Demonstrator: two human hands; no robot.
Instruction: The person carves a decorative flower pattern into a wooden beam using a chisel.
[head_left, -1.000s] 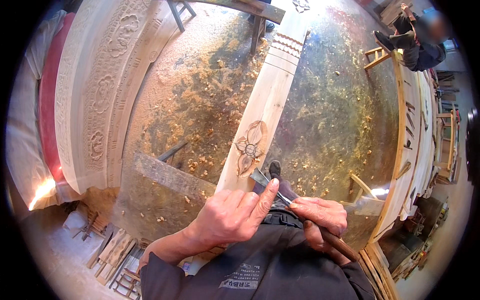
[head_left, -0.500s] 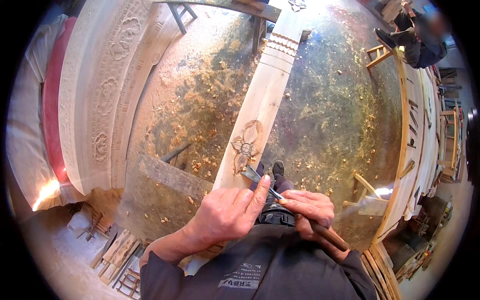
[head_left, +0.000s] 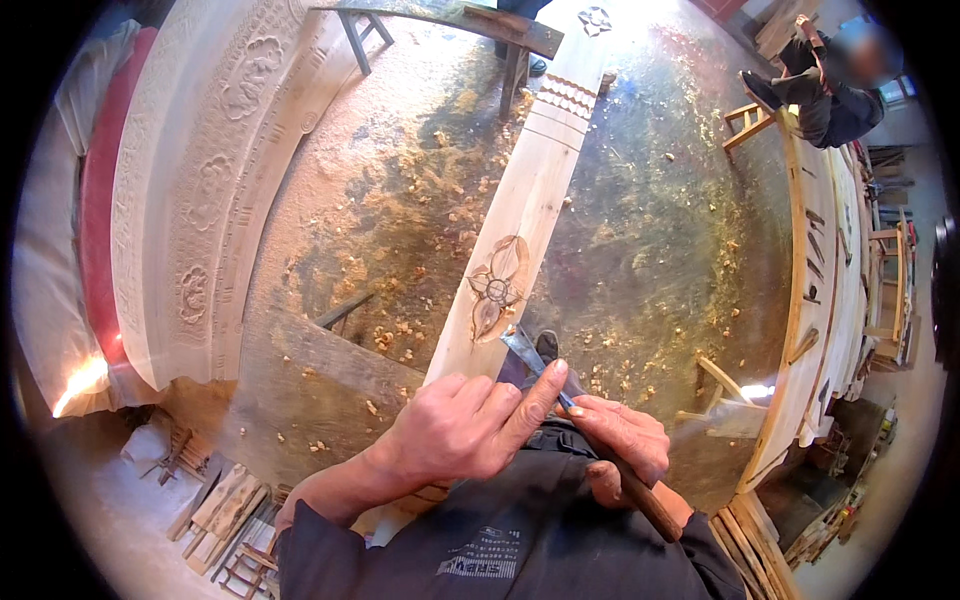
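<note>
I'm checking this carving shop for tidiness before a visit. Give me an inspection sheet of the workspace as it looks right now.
Surface: dusty concrete floor, strewn with pale wood shavings.
Job's things: long pale wooden plank with a carved flower motif; flat steel chisel with brown wooden handle, blade tip just below the motif.
Clutter: stacked wood offcuts at lower left.
Grippers: left hand steadies the chisel blade with fingers on it; right hand grips the handle.
Cables: nothing seen.
Surroundings: large curved carved wooden panel at left; long carved boards at right; another person beyond; wooden sawhorse at top.
</note>
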